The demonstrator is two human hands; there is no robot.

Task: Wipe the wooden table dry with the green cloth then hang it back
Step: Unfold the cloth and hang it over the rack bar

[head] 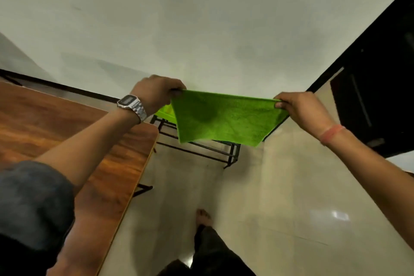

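Note:
The green cloth (226, 117) is stretched flat between both hands, hanging down in front of the pale wall. My left hand (156, 92) pinches its upper left corner and my right hand (300, 110) pinches its upper right corner. A darker damp patch shows near the cloth's middle. Below and behind the cloth stands a black metal rack (201, 148) with thin horizontal bars; the cloth's lower edge hangs over it. The wooden table (56, 123) lies to the left, under my left forearm.
A second bright green piece (164, 111) shows behind the cloth's left edge, on the rack. A black door or cabinet (376, 87) stands at the right. Pale tiled floor (268, 197) spreads below, with my foot (203, 217) on it.

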